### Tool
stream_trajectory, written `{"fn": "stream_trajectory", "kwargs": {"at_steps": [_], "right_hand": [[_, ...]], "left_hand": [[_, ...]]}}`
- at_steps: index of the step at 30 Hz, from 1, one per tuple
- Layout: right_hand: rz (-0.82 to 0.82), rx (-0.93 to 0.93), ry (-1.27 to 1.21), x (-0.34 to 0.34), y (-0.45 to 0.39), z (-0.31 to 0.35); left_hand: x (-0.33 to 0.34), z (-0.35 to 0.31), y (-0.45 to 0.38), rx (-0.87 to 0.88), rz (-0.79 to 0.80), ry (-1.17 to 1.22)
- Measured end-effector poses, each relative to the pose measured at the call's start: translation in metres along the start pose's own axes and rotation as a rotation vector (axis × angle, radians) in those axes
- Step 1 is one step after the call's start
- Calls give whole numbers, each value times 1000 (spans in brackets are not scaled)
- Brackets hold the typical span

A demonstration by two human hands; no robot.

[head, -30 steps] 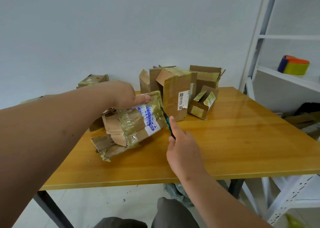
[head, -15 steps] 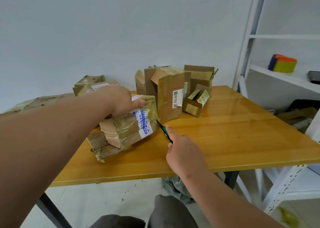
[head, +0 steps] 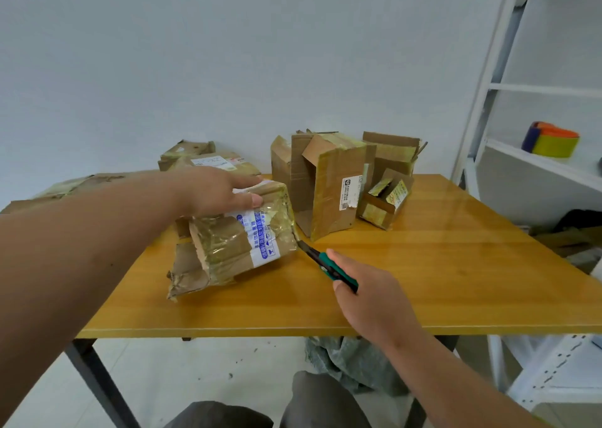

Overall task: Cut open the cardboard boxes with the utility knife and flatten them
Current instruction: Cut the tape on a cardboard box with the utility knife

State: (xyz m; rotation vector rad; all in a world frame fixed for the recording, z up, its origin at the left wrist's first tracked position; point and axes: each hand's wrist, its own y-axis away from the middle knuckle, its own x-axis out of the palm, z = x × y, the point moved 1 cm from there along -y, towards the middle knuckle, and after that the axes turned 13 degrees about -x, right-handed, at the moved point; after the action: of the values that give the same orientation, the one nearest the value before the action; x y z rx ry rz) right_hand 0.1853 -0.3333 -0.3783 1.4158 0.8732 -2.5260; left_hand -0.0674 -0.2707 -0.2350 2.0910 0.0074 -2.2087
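Observation:
A crumpled, tape-wrapped cardboard box point(head: 234, 242) with a white and blue label lies tilted on the wooden table point(head: 423, 281). My left hand point(head: 218, 189) presses down on its top. My right hand point(head: 371, 294) grips a green utility knife point(head: 329, 266), and the blade tip touches the box's lower right corner. Behind it stands an open tall box point(head: 329, 186), with a small taped box point(head: 386, 202) and another open box point(head: 394, 154) to its right.
Flattened and taped boxes point(head: 202, 160) are piled at the table's back left. A white metal shelf point(head: 537, 154) stands at the right and holds a coloured item point(head: 552, 139). A grey bag point(head: 351, 362) lies on the floor under the table edge.
The knife has slid down the box's right edge to its lower corner. My left hand has shifted on top of the box, which now lies lower on the table.

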Motion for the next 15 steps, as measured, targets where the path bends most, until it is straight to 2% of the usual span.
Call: {"fn": "stream_trajectory", "kwargs": {"at_steps": [4, 7, 10, 13, 15], "right_hand": [[-33, -4, -55, 2, -1, -8], [-13, 13, -44, 2, -7, -7], [6, 17, -137, 4, -11, -1], [7, 101, -264, -1, -13, 3], [-20, 195, -372, -4, -18, 0]], "left_hand": [[-5, 17, 8, 49, 102, 93], [-5, 27, 8, 66, 197, 143], [-7, 35, 10, 75, 272, 239], [-12, 41, 15, 55, 364, 403], [-11, 45, 19, 42, 415, 404]]}}
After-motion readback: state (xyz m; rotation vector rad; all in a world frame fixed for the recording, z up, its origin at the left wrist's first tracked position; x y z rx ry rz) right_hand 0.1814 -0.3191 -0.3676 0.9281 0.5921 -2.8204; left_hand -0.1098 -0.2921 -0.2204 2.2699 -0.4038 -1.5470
